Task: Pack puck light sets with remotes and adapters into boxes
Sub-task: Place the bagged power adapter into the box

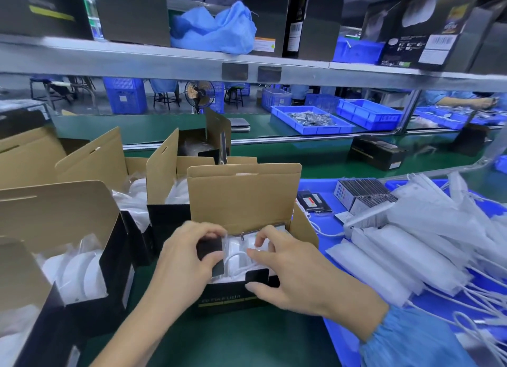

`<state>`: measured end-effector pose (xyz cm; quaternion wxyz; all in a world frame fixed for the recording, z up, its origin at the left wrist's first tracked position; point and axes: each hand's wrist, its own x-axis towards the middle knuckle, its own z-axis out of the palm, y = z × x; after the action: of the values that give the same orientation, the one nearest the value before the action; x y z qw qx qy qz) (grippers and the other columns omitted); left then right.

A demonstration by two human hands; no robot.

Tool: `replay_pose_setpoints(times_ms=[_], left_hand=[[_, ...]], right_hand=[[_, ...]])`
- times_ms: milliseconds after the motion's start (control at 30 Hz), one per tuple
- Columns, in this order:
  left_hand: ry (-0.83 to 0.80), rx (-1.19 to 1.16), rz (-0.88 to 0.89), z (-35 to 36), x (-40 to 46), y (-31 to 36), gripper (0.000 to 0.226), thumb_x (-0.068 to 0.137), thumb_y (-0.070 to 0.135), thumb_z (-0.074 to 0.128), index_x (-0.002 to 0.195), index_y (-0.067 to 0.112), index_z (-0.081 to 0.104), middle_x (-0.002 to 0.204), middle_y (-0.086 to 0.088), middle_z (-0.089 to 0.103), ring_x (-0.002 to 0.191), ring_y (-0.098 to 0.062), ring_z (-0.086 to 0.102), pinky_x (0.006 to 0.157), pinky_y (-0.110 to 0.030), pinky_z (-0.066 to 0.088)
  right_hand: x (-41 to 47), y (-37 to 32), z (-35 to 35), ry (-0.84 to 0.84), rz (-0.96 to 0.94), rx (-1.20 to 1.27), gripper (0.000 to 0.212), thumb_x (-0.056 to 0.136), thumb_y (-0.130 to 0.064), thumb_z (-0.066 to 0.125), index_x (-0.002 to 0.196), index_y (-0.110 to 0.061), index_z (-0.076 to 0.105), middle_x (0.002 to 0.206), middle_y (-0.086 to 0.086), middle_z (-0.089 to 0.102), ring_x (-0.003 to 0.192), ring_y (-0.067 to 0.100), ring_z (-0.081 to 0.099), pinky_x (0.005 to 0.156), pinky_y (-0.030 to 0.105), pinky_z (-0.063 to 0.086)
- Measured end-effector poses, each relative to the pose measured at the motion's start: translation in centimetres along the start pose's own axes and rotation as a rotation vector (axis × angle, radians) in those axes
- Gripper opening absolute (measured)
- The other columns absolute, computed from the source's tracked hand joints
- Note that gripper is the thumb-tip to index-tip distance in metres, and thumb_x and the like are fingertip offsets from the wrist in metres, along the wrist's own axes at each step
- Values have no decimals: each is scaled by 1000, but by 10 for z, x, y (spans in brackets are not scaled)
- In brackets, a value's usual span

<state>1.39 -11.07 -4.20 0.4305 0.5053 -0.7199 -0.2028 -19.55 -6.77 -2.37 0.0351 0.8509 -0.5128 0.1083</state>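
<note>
We work over the open black cardboard box with a brown lid (241, 257) on the green surface (247, 339) — our left hand (186, 259) pinches its black side flap aside, seemingly so our right hand (290, 273), fingers curled, can tuck the clear-bagged white adapter (238, 254) down inside.

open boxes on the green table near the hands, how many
5: one under the hands, two behind it, two at left. More may be hidden.

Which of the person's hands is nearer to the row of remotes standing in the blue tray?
The right hand. It works at the right side of the open box, next to the blue tray holding the remotes. The left hand is at the box's far side.
</note>
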Motion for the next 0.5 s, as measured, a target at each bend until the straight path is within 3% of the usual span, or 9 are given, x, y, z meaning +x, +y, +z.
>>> replay_pose_setpoints(times_ms=[100,167,267,333,400,500], left_hand=[[26,-142,-177,10,5,-2,90,70,9,89,136,45,39,127,10,37,118,-3,43,104,-28,37],[44,-166,-173,17,1,-4,109,73,8,87,151,41,18,134,13,28,123,0,37,104,-26,33],[109,-96,-94,23,-5,-5,120,75,8,84,151,48,1,145,23,17,131,10,18,105,-25,25],[97,-97,-62,24,-6,-7,122,77,7,83,150,54,-2,152,22,14,136,13,13,107,-22,22],[72,-137,-47,23,-5,-9,122,77,4,82,146,57,-3,152,20,18,142,6,20,111,-21,22],[63,-178,-75,18,1,-12,124,73,6,86,151,53,3,144,15,28,137,-1,32,111,-29,32]], right_hand=[[-6,-2,-2,81,-22,-110,55,90,-64,46,123,-22,61,121,0,51,101,18,51,82,29,39],[-12,-1,0,243,-47,-142,53,86,-59,59,122,-21,63,127,7,55,112,25,53,96,39,39],[-19,8,2,378,96,-134,93,64,-64,76,142,-26,42,155,15,28,142,32,30,113,52,24],[-24,12,3,388,254,119,120,58,-62,82,152,-38,11,163,4,2,150,18,8,117,40,21],[-27,13,9,308,314,457,128,64,-54,84,146,-51,-15,160,-22,-1,146,-4,4,116,22,21],[-28,16,19,245,300,487,119,74,-52,78,142,-53,-20,153,-40,6,137,-21,10,110,8,20]])
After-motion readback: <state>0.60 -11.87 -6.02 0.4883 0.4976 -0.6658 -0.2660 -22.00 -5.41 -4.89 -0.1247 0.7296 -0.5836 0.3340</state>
